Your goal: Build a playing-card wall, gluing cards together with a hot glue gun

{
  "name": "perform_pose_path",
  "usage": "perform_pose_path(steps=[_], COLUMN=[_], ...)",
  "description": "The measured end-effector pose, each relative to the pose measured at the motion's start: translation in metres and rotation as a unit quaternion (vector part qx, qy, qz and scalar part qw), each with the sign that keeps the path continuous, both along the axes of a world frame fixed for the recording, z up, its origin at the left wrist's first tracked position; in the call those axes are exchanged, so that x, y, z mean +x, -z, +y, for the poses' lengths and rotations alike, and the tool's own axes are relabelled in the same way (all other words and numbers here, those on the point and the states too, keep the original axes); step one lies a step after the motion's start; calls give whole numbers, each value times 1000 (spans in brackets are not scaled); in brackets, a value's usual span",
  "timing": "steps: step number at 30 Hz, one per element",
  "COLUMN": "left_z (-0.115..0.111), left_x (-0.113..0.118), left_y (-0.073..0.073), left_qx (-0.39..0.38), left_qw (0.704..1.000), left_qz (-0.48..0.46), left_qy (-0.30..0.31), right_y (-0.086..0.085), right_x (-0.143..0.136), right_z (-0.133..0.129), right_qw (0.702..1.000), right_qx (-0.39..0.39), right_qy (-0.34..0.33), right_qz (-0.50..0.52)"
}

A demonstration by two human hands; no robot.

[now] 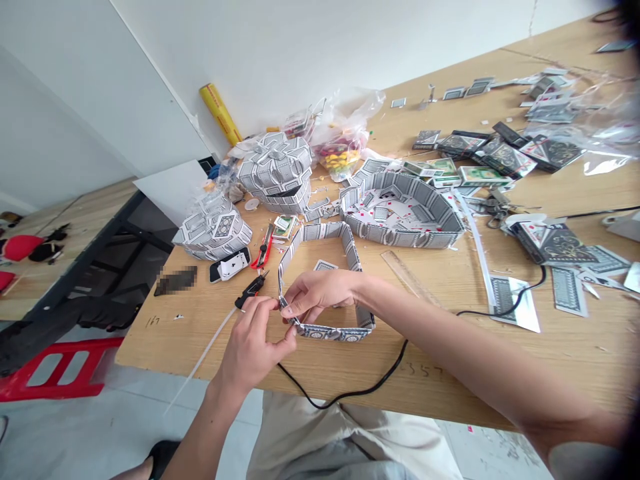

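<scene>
A low, several-sided frame of folded playing cards (333, 333) stands on the wooden table, its middle open to the tabletop. My left hand (256, 341) pinches the frame's near left corner from outside, thumb and fingertips on the card wall. Reaching over the frame, my right hand (320, 292) grips that same corner from the inner side with its thumb on top. A loose card (325, 265) lies inside the frame, partly covered by my right hand. Just left of the corner lies a black glue gun (250, 292), with a white glue stick trailing from it.
Behind the frame sits a larger card tray (406, 235) holding loose cards. Card-built boxes (275, 167) stand at the back left. A red utility knife (263, 247), a clear ruler (407, 277) and a phone (229, 264) lie around. A black cable (350, 395) loops along the front edge.
</scene>
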State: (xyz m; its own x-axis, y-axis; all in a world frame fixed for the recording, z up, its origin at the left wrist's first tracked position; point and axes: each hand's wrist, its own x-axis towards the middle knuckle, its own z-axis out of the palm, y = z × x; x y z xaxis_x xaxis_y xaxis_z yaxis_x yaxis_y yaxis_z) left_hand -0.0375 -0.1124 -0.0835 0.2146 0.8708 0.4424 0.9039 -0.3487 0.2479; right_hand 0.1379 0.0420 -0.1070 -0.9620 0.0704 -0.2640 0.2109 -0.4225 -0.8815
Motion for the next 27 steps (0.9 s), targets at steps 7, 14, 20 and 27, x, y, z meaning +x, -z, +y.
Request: perform_pose_path(steps=[7, 14, 20, 27], left_z=[-2, -5, -8, -6], left_x=[5, 5, 10, 17], left_y=[3, 7, 12, 15], left_qx=[4, 6, 21, 36], left_qw=[1000, 999, 996, 995], left_qz=[-4, -34, -54, -60], left_qy=[-26, -33, -66, -69], right_y=[5, -5, -26, -45], right_x=[-2, 0, 6, 5], right_z=[0, -3, -16, -40], right_qw=[1000, 1000, 995, 872], right_qx=[-16, -19, 100, 481], right_qy=[1, 1, 23, 78], right_qz=[8, 8, 10, -50])
